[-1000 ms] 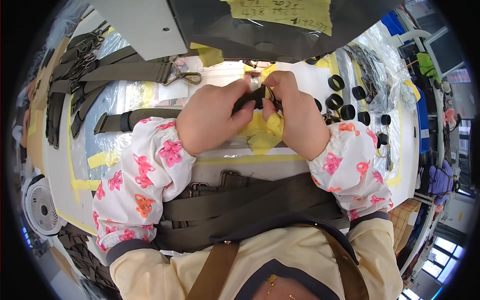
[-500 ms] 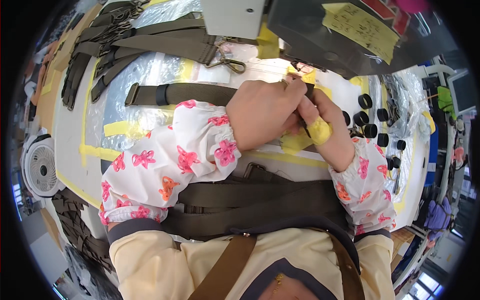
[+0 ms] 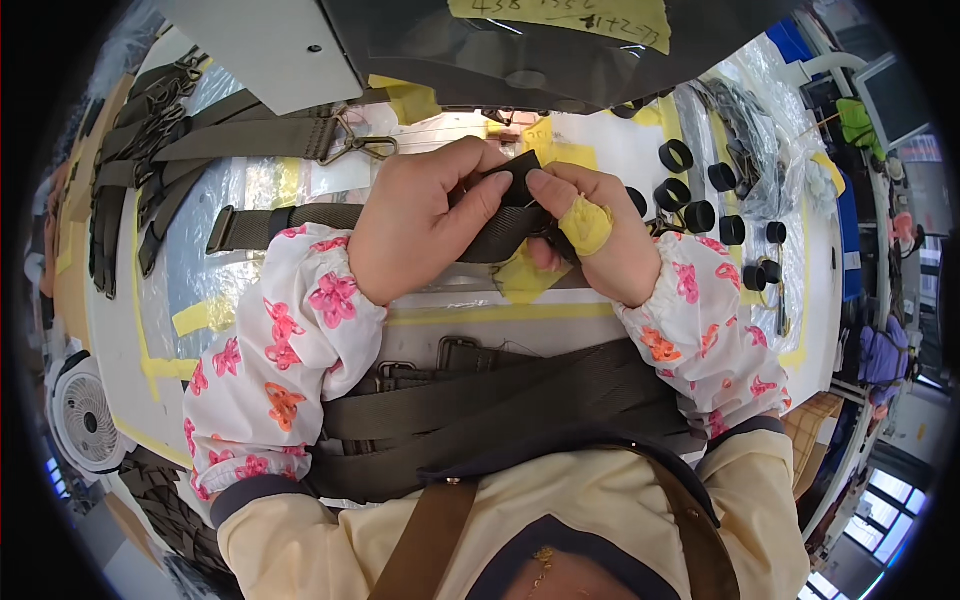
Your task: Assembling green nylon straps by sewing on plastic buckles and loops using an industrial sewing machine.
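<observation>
Pinching a dark strap end (image 3: 525, 170) between thumb and fingers, the left hand (image 3: 425, 215) had its grip closed on the webbing. The right hand (image 3: 605, 235) met it there, its thumb pressed to the other side of the same end, so both grips were gripping one piece; its lower fingers were partly hidden beneath. A yellow wrapping (image 3: 586, 226) sat around the right thumb. The olive strap (image 3: 495, 238) drooped just below the fingers, above the tabletop (image 3: 145, 405). Left of the left hand lay a strap length with a dark band (image 3: 283, 220) around it and a metal buckle (image 3: 218, 230) at its tip; the hand hid whether it joined the held part.

Beyond the hands, a metal clip (image 3: 370, 147) lay at the end of another strap, near a grey machine (image 3: 530, 60) bearing a yellow note (image 3: 570, 18). Black rings (image 3: 673, 193) stood scattered to the right. More straps (image 3: 120, 170) were heaped at the far left, and others (image 3: 500, 400) lay crosswise before the person's body. Floral sleeves (image 3: 285, 340) covered both forearms. A white fan (image 3: 88, 408) stood past the left edge.
</observation>
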Demonstrator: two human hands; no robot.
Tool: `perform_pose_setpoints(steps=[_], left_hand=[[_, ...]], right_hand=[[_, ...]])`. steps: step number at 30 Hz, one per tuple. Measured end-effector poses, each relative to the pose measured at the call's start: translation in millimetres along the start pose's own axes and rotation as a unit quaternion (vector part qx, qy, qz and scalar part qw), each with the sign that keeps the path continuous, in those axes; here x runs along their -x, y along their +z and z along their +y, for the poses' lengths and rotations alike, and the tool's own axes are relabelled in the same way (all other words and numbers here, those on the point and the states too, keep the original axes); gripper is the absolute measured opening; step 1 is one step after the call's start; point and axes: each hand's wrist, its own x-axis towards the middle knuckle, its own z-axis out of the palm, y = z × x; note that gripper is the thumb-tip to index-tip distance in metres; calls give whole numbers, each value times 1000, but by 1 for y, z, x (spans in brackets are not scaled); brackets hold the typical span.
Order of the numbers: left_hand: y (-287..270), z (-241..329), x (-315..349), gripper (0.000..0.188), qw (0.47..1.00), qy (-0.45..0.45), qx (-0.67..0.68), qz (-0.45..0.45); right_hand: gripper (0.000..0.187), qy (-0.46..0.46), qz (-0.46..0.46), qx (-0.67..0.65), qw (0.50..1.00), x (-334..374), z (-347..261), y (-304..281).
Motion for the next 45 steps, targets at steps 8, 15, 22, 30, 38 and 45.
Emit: perform_pose_setpoints(steps=[8,15,22,30,38,45], left_hand=[[-10,11,4,30,912,189,-358,-70],[1,15,7,33,852,258,-453,-44],[-18,4,-6,17,992,-67,-47,-99],[-21,-1,-4,17,979,-108,111,-134],[-2,22,4,18,924,299,-239,14],[-2,0,13,18,956,10,-292,-25]], right_hand=[[31,14,-23,-34,999,1,4,-3],[34,-18,18,-17,1000,-1,6,3],[35,-77,23,124,989,1,4,9],[23,-175,54,170,968,-4,11,8],[26,-63,52,-16,997,-19,-6,-2],[30,61,-54,-121,989,-19,-18,-16]])
